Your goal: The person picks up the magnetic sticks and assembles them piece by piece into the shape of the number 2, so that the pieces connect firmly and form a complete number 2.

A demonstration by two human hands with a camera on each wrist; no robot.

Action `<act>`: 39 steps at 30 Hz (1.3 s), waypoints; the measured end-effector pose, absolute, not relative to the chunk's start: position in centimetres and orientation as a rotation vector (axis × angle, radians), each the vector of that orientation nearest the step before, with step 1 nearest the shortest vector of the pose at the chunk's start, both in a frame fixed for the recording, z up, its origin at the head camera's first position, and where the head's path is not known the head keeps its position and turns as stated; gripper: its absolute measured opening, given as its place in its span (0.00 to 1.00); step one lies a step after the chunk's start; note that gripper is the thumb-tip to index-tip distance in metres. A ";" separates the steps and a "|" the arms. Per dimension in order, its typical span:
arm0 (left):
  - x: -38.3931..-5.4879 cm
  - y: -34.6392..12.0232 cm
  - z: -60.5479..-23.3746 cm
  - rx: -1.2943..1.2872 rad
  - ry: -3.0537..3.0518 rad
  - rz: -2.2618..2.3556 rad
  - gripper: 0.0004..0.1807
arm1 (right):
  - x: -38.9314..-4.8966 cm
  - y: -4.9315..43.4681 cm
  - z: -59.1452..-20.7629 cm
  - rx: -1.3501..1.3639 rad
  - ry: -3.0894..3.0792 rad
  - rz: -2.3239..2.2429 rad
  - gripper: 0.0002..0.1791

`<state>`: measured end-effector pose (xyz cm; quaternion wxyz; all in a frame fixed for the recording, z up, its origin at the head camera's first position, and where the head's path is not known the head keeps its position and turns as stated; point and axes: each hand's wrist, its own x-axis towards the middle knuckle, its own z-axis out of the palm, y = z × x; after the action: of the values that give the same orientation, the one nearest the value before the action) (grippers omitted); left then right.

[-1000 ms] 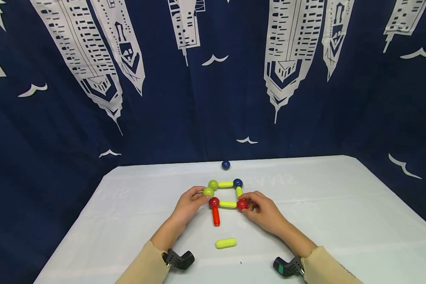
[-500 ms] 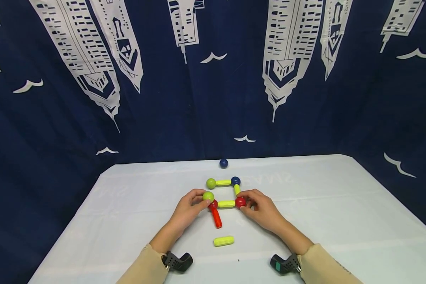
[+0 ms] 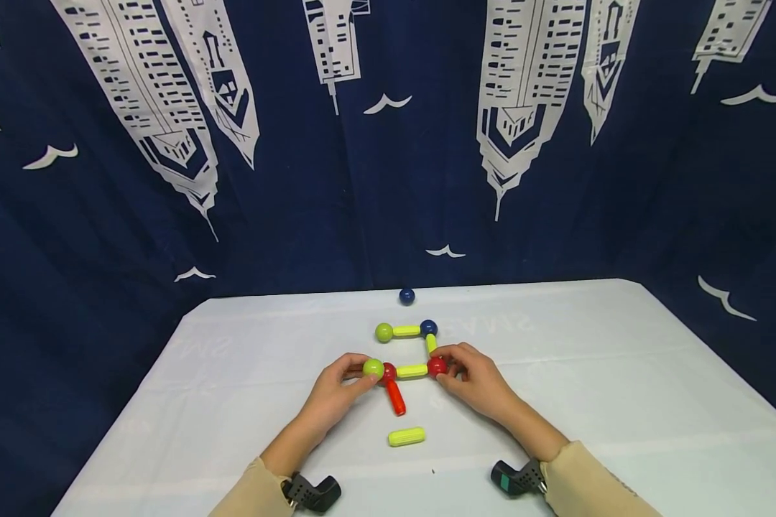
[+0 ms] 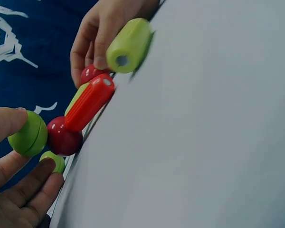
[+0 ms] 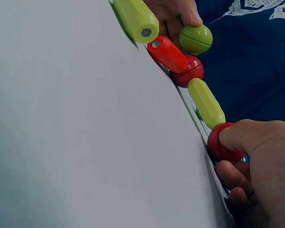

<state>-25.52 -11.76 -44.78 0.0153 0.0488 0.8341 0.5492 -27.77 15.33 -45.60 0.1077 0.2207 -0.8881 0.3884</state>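
Observation:
Between its thumb and fingers, my left hand (image 3: pixel 335 393) pinches a green ball (image 4: pixel 27 134) right beside a red ball (image 4: pixel 65 136). From that red ball a red rod (image 3: pixel 396 398) points toward me, and a yellow-green rod (image 5: pixel 207 103) runs right to a second red ball (image 5: pixel 222 142). My right hand (image 3: pixel 480 385) holds this second ball with thumb and fingertips. Behind it, another yellow-green rod (image 3: pixel 432 343) leads to a blue ball (image 3: pixel 429 328). A further rod (image 3: pixel 407 331) joins the blue ball to a far green ball (image 3: pixel 384 332).
A loose yellow-green rod (image 3: pixel 407 436) with a metal end lies on the white tabletop (image 3: pixel 233 431), nearer me than the joined pieces. A single dark blue ball (image 3: pixel 407 296) sits at the table's far edge. Behind hangs a dark blue printed cloth (image 3: pixel 336 194).
My left hand has brought the green ball nearer me and slightly left, from behind the left red ball to its left side. The red rod's near end has swung slightly right. My right hand keeps its hold.

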 end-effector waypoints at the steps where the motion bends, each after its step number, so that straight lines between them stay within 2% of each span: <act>1: -25.2 -11.8 -44.7 0.159 2.607 1.692 0.18 | -27.8 15.3 -45.6 0.648 -2.615 1.141 0.19; 9: -23.0 -12.1 -45.1 0.329 2.683 1.588 0.16 | -27.8 15.5 -45.5 0.622 -2.641 1.135 0.20; 17: -22.7 -11.9 -45.7 0.573 2.824 1.403 0.16 | -27.7 15.6 -45.6 0.617 -2.641 1.139 0.20; 39: -21.0 -11.0 -45.5 0.764 2.791 1.252 0.20 | -27.7 15.3 -45.4 0.638 -2.634 1.153 0.19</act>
<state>-20.99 -10.98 -45.49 -0.0059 0.2422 0.8852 0.3972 -27.68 15.25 -45.44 0.0979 0.2155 -0.8901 0.3895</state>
